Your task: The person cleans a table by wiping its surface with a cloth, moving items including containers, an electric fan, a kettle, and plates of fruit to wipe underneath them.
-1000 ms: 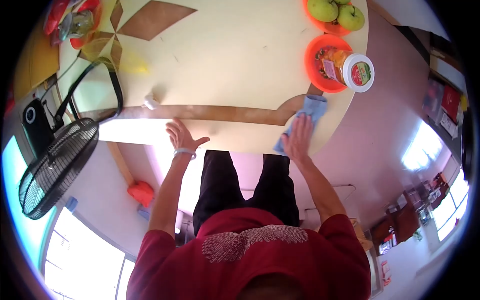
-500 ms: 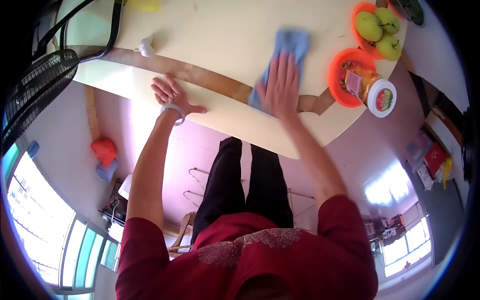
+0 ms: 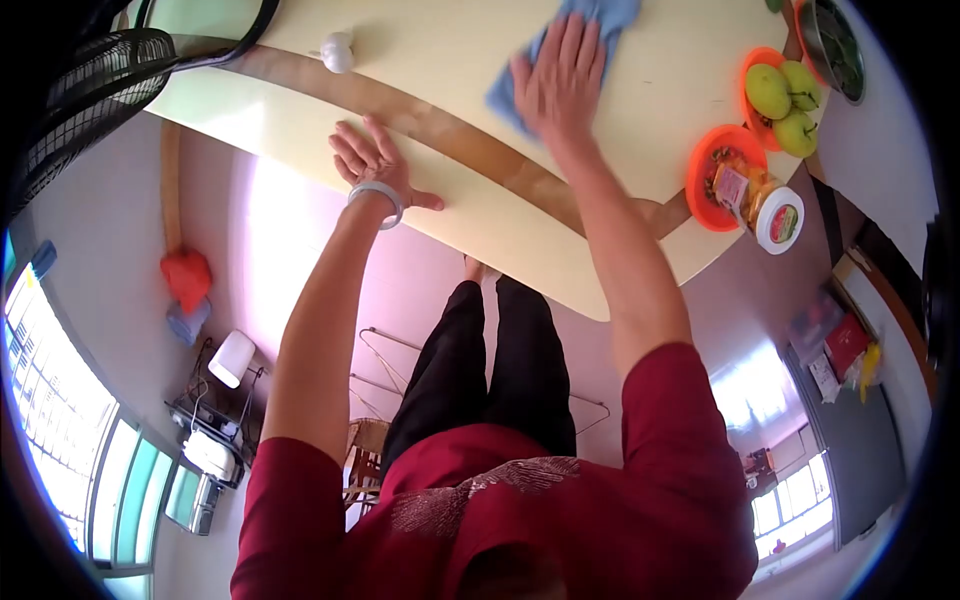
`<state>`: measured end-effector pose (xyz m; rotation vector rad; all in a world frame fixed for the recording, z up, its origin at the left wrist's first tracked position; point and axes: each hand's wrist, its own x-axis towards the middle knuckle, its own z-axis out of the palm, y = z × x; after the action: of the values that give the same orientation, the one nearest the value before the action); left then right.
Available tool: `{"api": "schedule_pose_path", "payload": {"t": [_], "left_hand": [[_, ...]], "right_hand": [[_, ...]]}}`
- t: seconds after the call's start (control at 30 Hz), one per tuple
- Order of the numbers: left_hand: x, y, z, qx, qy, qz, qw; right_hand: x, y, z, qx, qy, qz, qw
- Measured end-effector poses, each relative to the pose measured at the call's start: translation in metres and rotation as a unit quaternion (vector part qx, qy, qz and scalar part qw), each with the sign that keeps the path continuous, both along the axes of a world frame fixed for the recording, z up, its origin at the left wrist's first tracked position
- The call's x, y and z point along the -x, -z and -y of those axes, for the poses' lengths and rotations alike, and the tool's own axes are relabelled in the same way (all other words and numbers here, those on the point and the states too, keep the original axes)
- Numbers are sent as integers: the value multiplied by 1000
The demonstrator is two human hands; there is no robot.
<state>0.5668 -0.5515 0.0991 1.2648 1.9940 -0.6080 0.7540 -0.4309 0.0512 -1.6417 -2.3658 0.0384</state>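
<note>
My right hand (image 3: 563, 85) lies flat on a blue cloth (image 3: 608, 28), fingers stretched out, pressing it to the cream tabletop (image 3: 440, 55). The cloth's edges stick out on both sides of the hand. Near the table's front edge, my left hand (image 3: 380, 165) rests with its fingers spread and holds nothing; a pale bangle (image 3: 385, 195) circles its wrist. A garlic bulb (image 3: 337, 52) sits on the table beyond my left hand.
Along the right side are an orange bowl (image 3: 697, 185) with a white-lidded jar (image 3: 765, 205) tilted on it, green apples (image 3: 768, 92) in another orange container, and a metal bowl (image 3: 835, 50). A black mesh fan (image 3: 80, 105) stands at the left.
My right hand and the cloth have moved farther from the table's front edge. My left hand stays on the table near the edge. The whole view has shifted somewhat.
</note>
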Motion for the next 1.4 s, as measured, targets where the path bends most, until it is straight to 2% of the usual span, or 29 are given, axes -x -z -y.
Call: {"api": "schedule_pose_path", "payload": {"t": [0.13,0.2,0.27,0.33,0.4,0.43,0.53,0.57,0.6,0.63,0.67,0.7,0.77,0.83,0.87,0.9,0.93,1.0,1.07,1.13,1.17,1.23,1.3,1.37,1.4], "left_hand": [[0,-4,-6,36,-10,-3,999],[6,0,-8,38,3,2,999],[4,-6,-7,43,4,20,999],[3,-1,0,47,-7,18,999],[6,4,-2,24,-27,10,999],[4,-5,-8,50,-24,9,998],[5,-2,-2,20,-23,10,999],[5,-4,-2,26,-22,12,999],[6,-6,-4,28,-20,15,999],[4,-9,-7,29,-19,19,999],[2,-10,-10,32,-20,19,999],[1,-12,-10,40,-21,19,999],[6,-9,-8,41,-25,14,999],[6,-2,-4,33,-26,19,999],[8,-1,-7,24,-27,22,999],[8,-2,-5,22,-29,26,999],[7,-3,-3,18,-29,31,999],[7,-2,-5,24,-33,26,999],[7,-3,-1,4,-38,39,998],[9,-2,3,-9,-41,43,998],[9,-4,1,-6,-38,39,999],[6,-7,-5,7,-44,28,999],[5,-10,-6,11,-49,32,998],[6,-11,-6,18,-55,36,998],[8,-12,-6,9,-56,43,997]], "right_hand": [[-71,-15,173,156,-144,19,977],[-95,-16,196,178,-212,21,961],[-64,-17,122,127,-171,30,977],[-23,-10,18,2,-49,46,998],[1,11,-77,-85,58,33,994],[15,1,-87,18,108,56,992],[5,15,-66,-109,-9,23,994],[-2,10,-24,-102,-68,23,992],[-9,-6,28,-27,-107,8,994],[-24,-12,84,58,-158,58,984],[-53,-20,132,125,-235,16,964],[-85,-16,167,189,-301,43,934],[-121,-2,161,114,-390,10,914],[-125,4,105,165,-325,2,931],[-111,4,65,94,-234,-22,968],[-87,-2,20,43,-148,19,988],[-64,-7,-25,4,-58,60,997],[-10,8,-88,-34,107,64,992],[38,20,-97,-97,87,55,990],[56,12,-49,-65,-92,20,993],[53,-3,-5,-16,-145,8,989],[13,-19,78,86,-244,17,966],[-45,-20,140,166,-291,40,941],[-75,-26,139,166,-358,21,919],[-65,-18,123,140,-326,39,934]]}}
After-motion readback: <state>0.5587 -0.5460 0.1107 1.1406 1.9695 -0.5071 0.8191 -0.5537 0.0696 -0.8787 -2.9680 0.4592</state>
